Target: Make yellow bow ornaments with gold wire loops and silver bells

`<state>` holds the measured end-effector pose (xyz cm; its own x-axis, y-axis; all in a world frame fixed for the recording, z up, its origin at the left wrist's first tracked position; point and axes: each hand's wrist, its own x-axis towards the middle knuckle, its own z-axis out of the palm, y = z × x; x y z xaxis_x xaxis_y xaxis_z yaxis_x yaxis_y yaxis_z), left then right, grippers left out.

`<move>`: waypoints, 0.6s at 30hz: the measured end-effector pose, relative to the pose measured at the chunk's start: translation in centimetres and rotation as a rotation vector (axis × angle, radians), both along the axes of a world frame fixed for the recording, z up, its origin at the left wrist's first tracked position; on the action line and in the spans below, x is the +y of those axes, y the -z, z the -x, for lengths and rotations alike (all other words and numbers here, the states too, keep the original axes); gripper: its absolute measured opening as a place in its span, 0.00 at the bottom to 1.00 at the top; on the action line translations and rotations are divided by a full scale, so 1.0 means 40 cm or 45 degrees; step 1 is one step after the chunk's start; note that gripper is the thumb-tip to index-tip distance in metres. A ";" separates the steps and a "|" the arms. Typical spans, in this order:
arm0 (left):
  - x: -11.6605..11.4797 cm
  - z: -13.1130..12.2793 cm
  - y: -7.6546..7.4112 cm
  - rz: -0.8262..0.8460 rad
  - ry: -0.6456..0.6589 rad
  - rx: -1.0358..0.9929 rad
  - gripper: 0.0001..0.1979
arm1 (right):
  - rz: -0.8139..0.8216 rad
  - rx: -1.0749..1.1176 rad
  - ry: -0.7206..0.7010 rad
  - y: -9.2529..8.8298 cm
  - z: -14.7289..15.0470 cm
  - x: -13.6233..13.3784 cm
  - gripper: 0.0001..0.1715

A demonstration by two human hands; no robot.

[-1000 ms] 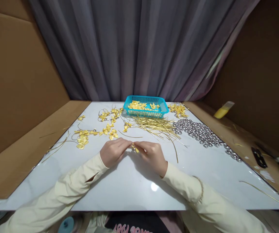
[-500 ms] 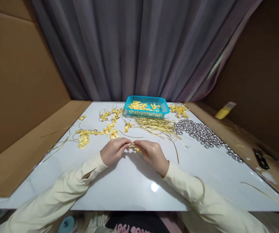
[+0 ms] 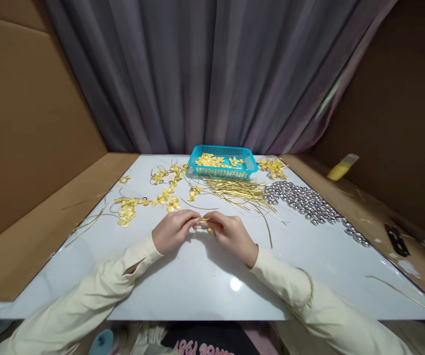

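Your left hand point(image 3: 173, 230) and your right hand point(image 3: 236, 239) meet above the near half of the table point(image 3: 216, 291). The left hand pinches the left side of a small yellow piece point(image 3: 204, 227) between thumb and forefinger; the right hand pinches its right side in the same way. The piece is located between the two sets of fingertips, in front of your body. Your fingers cover most of it, so its full shape cannot be told.

Beyond your hands, a bundle of gold wires point(image 3: 238, 190) lies in front of the blue basket point(image 3: 249, 171). The basket stands at the far edge of the table and contains yellow flowers point(image 3: 209, 160). To its right, just beside it, is a flower heap point(image 3: 272, 167). To its left, a scattered flower group point(image 3: 126, 217) extends toward your left hand, with thin wires among the petals.

Silver beads point(image 3: 301, 199) form a band from the right end of the bundle toward the right edge of the table. Past that edge, on the cardboard point(image 3: 368, 207), are a yellow bottle point(image 3: 341, 166) and a black tool point(image 3: 397, 240).
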<state>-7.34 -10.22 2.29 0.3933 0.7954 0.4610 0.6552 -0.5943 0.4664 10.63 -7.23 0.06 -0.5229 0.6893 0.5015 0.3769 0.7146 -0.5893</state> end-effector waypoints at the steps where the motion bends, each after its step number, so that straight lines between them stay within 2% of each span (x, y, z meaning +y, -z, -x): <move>1: 0.000 0.000 0.001 -0.016 0.007 0.014 0.10 | 0.009 0.001 0.003 -0.001 0.001 0.000 0.05; 9: -0.003 0.003 0.013 -0.064 0.032 0.097 0.11 | 0.026 0.000 0.006 -0.002 0.002 0.001 0.06; 18: -0.004 0.004 0.008 -0.119 0.019 0.131 0.11 | 0.005 -0.004 0.010 0.000 0.002 0.001 0.09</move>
